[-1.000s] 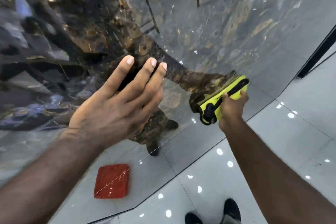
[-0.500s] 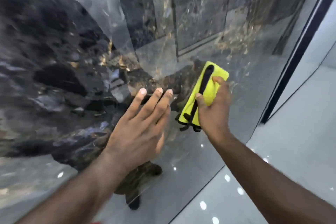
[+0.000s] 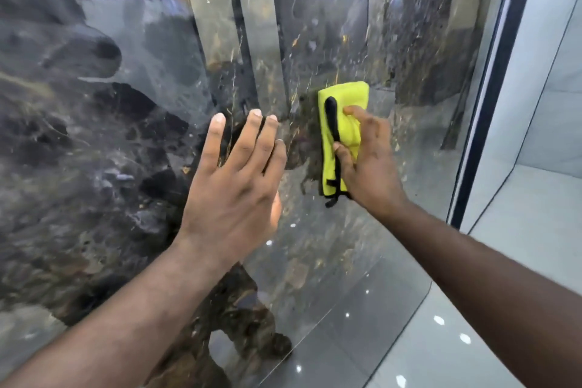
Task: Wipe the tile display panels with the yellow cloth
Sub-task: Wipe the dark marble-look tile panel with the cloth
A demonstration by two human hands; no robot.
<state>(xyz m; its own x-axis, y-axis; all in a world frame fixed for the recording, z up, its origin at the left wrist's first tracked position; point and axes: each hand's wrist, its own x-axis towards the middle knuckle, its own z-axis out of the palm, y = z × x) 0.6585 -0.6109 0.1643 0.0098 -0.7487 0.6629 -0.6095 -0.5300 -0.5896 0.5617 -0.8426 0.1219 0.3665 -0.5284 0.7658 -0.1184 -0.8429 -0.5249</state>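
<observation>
A tall glossy tile display panel (image 3: 104,142), dark marble with brown and gold veins, fills most of the view. My left hand (image 3: 234,179) lies flat on it with straight fingers. Just to the right, my right hand (image 3: 367,157) grips a folded yellow cloth (image 3: 345,113) with black edging and holds it against the panel. The cloth stands upright, its top above my fingers. The panel mirrors the showroom and my own figure.
A dark metal frame edge (image 3: 491,88) bounds the panel on the right. Beyond it stands a pale wall panel (image 3: 551,72). Glossy light floor tiles (image 3: 441,340) with ceiling light reflections lie at the lower right.
My right hand has moved the cloth up the panel and turned it upright. My left hand has slid upward with it. The view has risen; the red thing and my shoes have left the frame.
</observation>
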